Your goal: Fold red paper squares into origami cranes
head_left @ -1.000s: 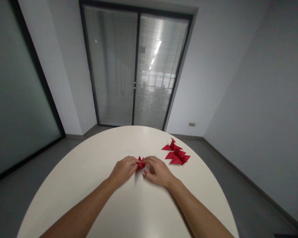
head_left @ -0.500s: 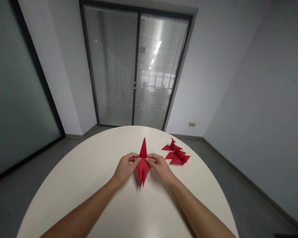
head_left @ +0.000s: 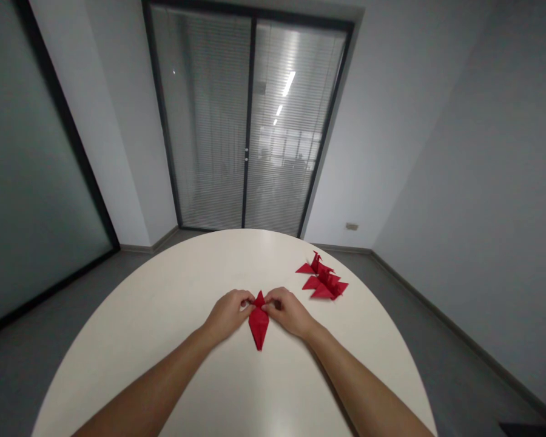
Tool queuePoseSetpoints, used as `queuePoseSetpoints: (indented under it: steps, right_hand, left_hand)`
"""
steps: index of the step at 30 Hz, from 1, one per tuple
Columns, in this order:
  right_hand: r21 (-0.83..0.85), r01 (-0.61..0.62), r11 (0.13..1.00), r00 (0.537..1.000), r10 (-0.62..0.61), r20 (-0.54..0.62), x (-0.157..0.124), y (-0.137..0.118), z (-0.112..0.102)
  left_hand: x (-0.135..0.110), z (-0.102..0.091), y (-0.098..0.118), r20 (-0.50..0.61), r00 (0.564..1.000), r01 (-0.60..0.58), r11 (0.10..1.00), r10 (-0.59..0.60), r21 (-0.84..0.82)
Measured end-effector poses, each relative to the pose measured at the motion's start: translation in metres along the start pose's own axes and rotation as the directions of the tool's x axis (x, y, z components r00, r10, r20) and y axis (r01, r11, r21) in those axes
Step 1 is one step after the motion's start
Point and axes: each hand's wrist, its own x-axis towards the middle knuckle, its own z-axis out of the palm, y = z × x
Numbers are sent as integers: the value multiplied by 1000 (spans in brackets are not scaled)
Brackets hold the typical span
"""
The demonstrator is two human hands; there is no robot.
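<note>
Nearest, below the grip and to either side of it, the two bare forearms (head_left: 355, 379) reach in over a pale round table (head_left: 236, 400); between them, just on the near side of the fingers, lies the long body of a red folded paper (head_left: 259, 328), tapering to a narrow tip towards the person; at the grip itself the left hand (head_left: 230, 312) pinches the paper's left edge between thumb and fingers, and the right hand (head_left: 287, 311) pinches the right edge just opposite; a short red point sticks out between the two, on the far side of the fingertips; beyond the grip and to its right, apart from the right hand, two red paper cranes (head_left: 326, 286) sit close together, wings spread; well past the grip stand dark-framed glass doors (head_left: 250, 121) with blinds, and a small wall plate (head_left: 352, 226) to their right.
</note>
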Motion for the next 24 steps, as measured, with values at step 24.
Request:
queuePoseSetpoints:
  steps: [24]
  right_hand:
    - [-145, 237, 961, 958, -206, 198, -8, -15, -28]
  left_hand:
    - [-7, -14, -1, 197, 911, -392, 911, 364, 131]
